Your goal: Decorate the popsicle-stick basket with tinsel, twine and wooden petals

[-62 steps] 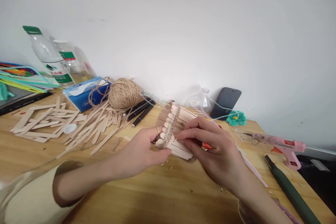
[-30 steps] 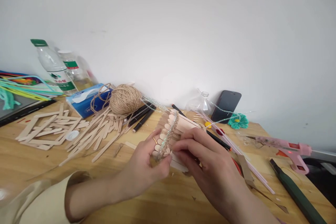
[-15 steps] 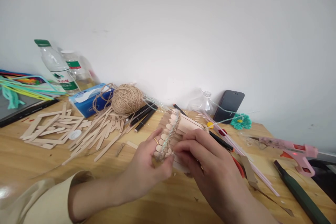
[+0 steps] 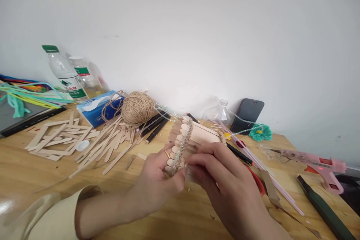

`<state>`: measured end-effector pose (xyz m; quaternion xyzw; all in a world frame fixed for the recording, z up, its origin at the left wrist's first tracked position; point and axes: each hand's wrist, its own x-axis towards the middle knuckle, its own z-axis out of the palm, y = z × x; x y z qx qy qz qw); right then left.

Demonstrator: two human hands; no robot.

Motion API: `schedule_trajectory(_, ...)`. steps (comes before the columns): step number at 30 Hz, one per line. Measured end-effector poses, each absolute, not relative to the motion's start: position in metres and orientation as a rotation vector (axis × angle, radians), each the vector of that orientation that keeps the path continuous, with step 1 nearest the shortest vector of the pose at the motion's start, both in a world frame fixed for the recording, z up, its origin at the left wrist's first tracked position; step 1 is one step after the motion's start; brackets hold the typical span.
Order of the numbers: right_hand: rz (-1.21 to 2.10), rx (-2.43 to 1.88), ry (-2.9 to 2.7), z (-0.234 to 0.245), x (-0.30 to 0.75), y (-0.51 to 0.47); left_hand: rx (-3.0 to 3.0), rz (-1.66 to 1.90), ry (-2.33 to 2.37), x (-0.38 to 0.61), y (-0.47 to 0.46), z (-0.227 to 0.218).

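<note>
1. So the craft-stick piece (image 4: pixel 198 133) is mid-frame, tilted, over the wooden table (image 4: pixel 118 228). Pale sticks sit side by side, rounded ends facing left like scallops. A twine trim (image 4: pixel 189 132) and a sparkly silver strand (image 4: pixel 182 146) cross it just in from those ends, and there's more twine at the far end.
2. Left hand (image 4: pixel 157 180) is curled around the scalloped end, thumb in front, fingers mostly behind, so it's got a proper hold.
3. Right hand (image 4: pixel 225 176) has thumb and index tips drawn close together at the piece, right by some small pale petal shapes (image 4: pixel 182 165) (can't tell if anything is pinched between them, sorry).
4. What's in the way: the right hand blocks the lower right of the piece, plus part of a red handle (image 4: pixel 258 183) and a black marker (image 4: pixel 239 153) beyond it.
5. Left side is busy: twine ball (image 4: pixel 137 108) against a blue tissue pack (image 4: pixel 101 108), a heap of loose sticks (image 4: pixel 111 146), a white cap (image 4: pixel 82 145), two bottles near the wall.
6. Over right: phone (image 4: pixel 248 116) leaning on the wall, teal flower (image 4: pixel 260 132) in front, pink straws (image 4: pixel 281 187), pink glue gun (image 4: pixel 317 161), green-handled tool (image 4: pixel 323 206).
</note>
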<state>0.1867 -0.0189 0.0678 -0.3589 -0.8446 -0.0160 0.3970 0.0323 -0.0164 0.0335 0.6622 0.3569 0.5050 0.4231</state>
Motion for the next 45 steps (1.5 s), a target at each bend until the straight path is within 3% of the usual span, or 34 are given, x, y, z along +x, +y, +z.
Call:
schedule_trajectory(19, -0.12, -0.823, -2.092, 0.067, 0.185, -0.017, 1.564, 1.171, 0.917, 0.029, -0.015, 0.035)
schedule_trajectory(28, 0.131, -0.9, -2.178, 0.066, 0.19, -0.01, 1.512, 1.139, 0.939, 0.033, -0.012, 0.035)
schedule_trajectory(36, 0.095, -0.913, -2.057, 0.076, 0.215, -0.015, 1.588, 1.083, 1.075, 0.025, -0.003, 0.033)
schedule_trajectory(45, 0.129, -1.371, -2.308, -0.003, 0.243, -0.037, 1.591, 1.132, 1.121, 0.019, 0.022, 0.023)
